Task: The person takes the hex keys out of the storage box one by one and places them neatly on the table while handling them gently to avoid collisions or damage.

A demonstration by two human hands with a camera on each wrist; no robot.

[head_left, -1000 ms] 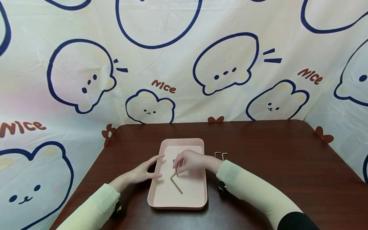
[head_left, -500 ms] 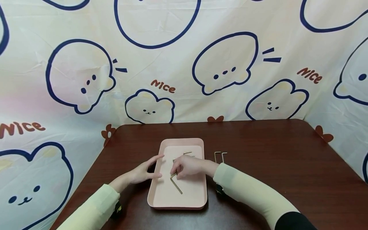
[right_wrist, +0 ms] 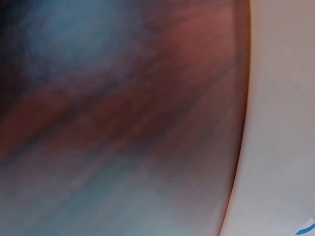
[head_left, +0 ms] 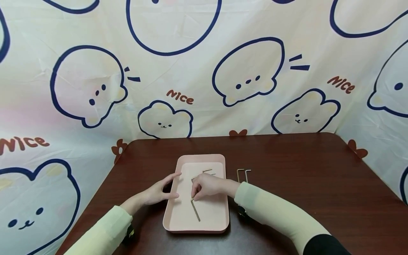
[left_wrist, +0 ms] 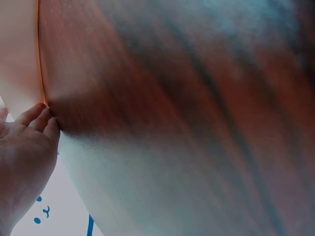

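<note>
In the head view a pink tray lies on the dark wooden table. My left hand rests at its left rim, thumb and fingers spread; in the left wrist view the fingers of the left hand touch the tray's edge. Over the tray's middle, my right hand pinches the upper, bent end of a brass-coloured hex key, whose long arm slants down toward the tray's front. Other hex keys lie behind the right hand, partly hidden by it. The right wrist view does not show the hand.
Two more L-shaped keys lie on the table just right of the tray, their lower ends near the right sleeve. A cloth printed with cartoon figures hangs behind and beside the table.
Over the last second my right hand let go of a key and moved to the brass-coloured one, whose long arm has since shifted slightly toward the front and turned steeper. The left hand stays put.
</note>
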